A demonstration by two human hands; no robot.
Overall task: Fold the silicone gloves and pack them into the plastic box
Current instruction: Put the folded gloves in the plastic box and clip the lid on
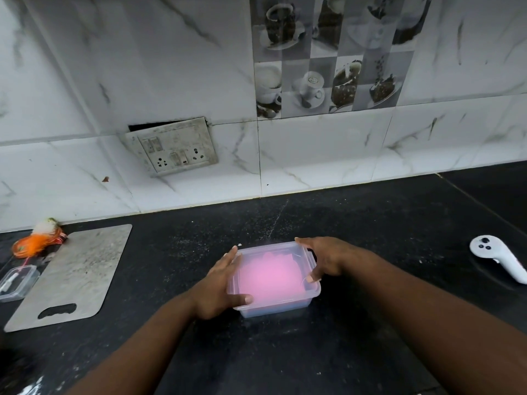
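Observation:
A clear plastic box [309, 293] with its translucent lid on stands in the middle of the black counter. Pink silicone gloves [271, 273] show through the lid as a blurred pink mass inside. My left hand [221, 287] grips the box's left side, thumb on the lid's near-left corner and fingers along the left edge. My right hand [323, 259] holds the right side, fingers on the far-right corner, thumb pressing the lid's right edge.
A grey marbled cutting board [71, 276] lies at the left, with a small clear container [17, 282] and an orange item [37, 242] beside it. A white handheld controller [497, 258] rests at the right. A tiled wall with a socket plate [174, 146] stands behind.

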